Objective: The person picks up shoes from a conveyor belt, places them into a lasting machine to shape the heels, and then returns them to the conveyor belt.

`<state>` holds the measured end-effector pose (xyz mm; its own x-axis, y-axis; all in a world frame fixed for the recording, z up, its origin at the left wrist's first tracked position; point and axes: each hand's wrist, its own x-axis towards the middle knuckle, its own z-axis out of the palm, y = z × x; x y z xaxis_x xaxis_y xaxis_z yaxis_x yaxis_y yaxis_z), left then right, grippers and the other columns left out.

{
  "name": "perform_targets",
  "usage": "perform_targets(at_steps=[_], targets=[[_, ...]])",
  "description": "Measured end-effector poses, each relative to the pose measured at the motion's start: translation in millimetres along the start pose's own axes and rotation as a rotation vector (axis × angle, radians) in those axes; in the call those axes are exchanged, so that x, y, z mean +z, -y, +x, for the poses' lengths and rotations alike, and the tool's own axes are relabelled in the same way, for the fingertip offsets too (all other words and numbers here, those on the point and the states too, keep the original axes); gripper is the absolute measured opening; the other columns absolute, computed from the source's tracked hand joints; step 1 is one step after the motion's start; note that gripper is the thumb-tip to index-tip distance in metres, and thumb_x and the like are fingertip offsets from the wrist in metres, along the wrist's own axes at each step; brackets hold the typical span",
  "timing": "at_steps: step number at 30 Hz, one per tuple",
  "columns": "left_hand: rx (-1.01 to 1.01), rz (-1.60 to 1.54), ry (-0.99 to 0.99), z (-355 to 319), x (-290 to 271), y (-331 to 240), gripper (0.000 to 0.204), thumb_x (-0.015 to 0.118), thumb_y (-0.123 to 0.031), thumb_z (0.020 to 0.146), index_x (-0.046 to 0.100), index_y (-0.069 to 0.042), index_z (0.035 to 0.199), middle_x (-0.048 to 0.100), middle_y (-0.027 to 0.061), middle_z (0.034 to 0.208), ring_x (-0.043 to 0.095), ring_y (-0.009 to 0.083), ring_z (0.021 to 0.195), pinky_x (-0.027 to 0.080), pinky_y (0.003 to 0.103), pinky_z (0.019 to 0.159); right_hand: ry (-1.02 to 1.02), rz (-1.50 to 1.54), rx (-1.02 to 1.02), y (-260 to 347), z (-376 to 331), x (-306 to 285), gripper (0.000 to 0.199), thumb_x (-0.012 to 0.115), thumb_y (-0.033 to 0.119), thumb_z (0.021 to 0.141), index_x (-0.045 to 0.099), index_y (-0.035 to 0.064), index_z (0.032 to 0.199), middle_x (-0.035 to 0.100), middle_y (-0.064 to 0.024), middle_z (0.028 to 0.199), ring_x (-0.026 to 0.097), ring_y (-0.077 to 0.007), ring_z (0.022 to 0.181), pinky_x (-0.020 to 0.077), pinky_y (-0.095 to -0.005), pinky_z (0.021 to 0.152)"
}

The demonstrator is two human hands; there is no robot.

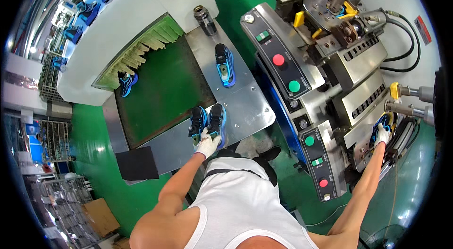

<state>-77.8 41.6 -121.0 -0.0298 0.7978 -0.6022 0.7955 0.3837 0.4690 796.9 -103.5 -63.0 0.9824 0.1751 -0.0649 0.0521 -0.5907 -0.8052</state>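
Observation:
A pair of black-and-blue sneakers stands near the front edge of the metal table, the left sneaker [197,120] close beside the right sneaker [217,118]. My left hand [207,145], in a white glove, grips the near ends of these two, its fingers reaching between them. Far to the right, my gloved right hand [382,135] is closed on a blue-and-black sneaker [376,128] in the lower station of the pressing machine [358,103]. Part of that sneaker is hidden by the hand and the machine.
Another sneaker [225,66] and a dark bottle [204,20] stand on the metal table [245,110]. One sneaker [127,83] sits on the green conveyor belt [163,84] by a fringed opening. A black mat [137,163] lies front left. Button panels [278,55] face the table.

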Motion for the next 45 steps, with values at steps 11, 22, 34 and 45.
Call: perform_targets(at_steps=[11,22,34,45], targets=[[0.638,0.223,-0.207,160.5,-136.6,-75.0,0.090,0.073,-0.042,0.088,0.029,-0.009,0.158,0.031,0.0194,0.162,0.037,0.0404,0.146,0.035,0.062,0.113,0.191,-1.188,-0.771,27.6,-483.0,152.6,0.100,0.076,0.022,0.082,0.019,-0.0073,0.159,0.019,-0.0333,0.164,0.014,-0.0518,0.153,0.0142,-0.0532,0.127],[1.117,0.408,-0.135,308.6,-162.4,-128.2,0.052,0.072,-0.047,0.087,0.062,-0.018,0.129,0.059,0.0112,0.133,0.059,0.0357,0.122,0.047,0.056,0.099,0.379,-0.707,-0.212,58.8,-629.1,58.9,0.082,0.075,0.025,0.088,0.038,-0.0045,0.154,0.048,-0.0256,0.154,0.047,-0.0362,0.143,0.0375,-0.0410,0.118],[1.007,-0.087,-0.048,285.5,-154.3,-166.6,0.039,0.047,-0.038,0.104,0.070,-0.006,0.108,0.072,0.0149,0.111,0.068,0.0351,0.105,0.052,0.044,0.091,0.581,-0.643,0.034,17.1,-688.4,78.2,0.082,0.074,0.032,0.089,0.038,-0.0028,0.154,0.048,-0.0240,0.155,0.046,-0.0357,0.145,0.0360,-0.0397,0.119],[1.002,-0.314,0.210,174.1,-118.9,-168.9,0.032,0.049,-0.025,0.106,0.071,-0.003,0.099,0.070,0.0078,0.087,0.062,0.0144,0.081,0.051,0.034,0.075,0.698,-0.484,-0.191,9.0,-655.5,110.6,0.072,0.074,0.029,0.090,0.048,-0.0038,0.148,0.053,-0.0250,0.150,0.050,-0.0348,0.141,0.0404,-0.0397,0.116]])
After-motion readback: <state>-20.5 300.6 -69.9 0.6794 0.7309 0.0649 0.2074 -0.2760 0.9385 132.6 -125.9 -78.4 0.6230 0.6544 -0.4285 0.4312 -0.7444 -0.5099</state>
